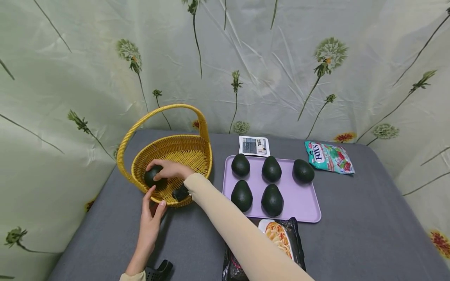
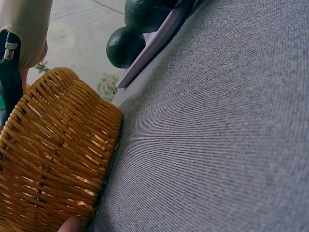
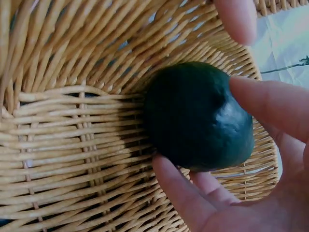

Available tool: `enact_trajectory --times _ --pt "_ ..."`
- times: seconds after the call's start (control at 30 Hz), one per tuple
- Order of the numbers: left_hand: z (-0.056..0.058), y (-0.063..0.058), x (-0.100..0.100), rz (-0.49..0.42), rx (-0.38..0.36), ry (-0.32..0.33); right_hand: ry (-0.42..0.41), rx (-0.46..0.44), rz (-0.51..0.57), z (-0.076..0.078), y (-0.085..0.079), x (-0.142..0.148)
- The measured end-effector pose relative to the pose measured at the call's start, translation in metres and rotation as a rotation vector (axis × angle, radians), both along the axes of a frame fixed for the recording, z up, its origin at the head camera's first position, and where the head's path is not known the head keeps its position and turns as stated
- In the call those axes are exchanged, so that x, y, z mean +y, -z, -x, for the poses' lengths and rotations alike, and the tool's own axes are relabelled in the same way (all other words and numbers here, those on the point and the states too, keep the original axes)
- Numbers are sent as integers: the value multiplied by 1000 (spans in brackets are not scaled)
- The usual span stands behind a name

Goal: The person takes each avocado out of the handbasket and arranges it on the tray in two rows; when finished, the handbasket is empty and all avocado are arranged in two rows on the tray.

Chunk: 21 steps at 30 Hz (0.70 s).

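Note:
A yellow wicker basket [image 1: 168,144] with a tall arched handle stands at the left of the table. Inside it, near its left wall, my right hand [image 1: 172,170] holds a dark green avocado [image 1: 150,177]. The right wrist view shows the thumb and fingers [image 3: 183,195] around this avocado [image 3: 198,118], which is close over the woven bottom. My left hand [image 1: 149,222] is at the basket's near side, fingers spread and touching its outer wall. One fingertip [image 2: 71,225] shows low against the wicker [image 2: 58,154] in the left wrist view.
Right of the basket, a lilac tray [image 1: 302,207] bears several avocados [image 1: 272,200]. A white packet [image 1: 254,146] lies behind it and a teal FOX'S candy bag [image 1: 329,157] at the back right. A black food package [image 1: 295,238] lies in front, partly under my right sleeve [image 1: 239,230].

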State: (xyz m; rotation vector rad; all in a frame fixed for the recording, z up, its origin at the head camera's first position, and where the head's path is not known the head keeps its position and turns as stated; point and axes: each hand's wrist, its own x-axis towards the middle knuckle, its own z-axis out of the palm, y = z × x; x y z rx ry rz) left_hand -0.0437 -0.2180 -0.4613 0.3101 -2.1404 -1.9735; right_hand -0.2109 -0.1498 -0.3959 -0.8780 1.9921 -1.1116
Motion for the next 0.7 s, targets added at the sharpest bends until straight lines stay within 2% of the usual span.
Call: enact_trajectory --times 0.17,0.37,0.57,0.7 --pt "0 1 0 -5 3 0 32 18 -20 2 -2 9" --pt "0 0 0 5 4 -1 39 70 38 19 -17 42" --pt "-1 -1 0 16 17 -1 29 68 139 33 -44 112" --pt "-1 0 0 20 16 -1 79 74 168 36 -53 176"
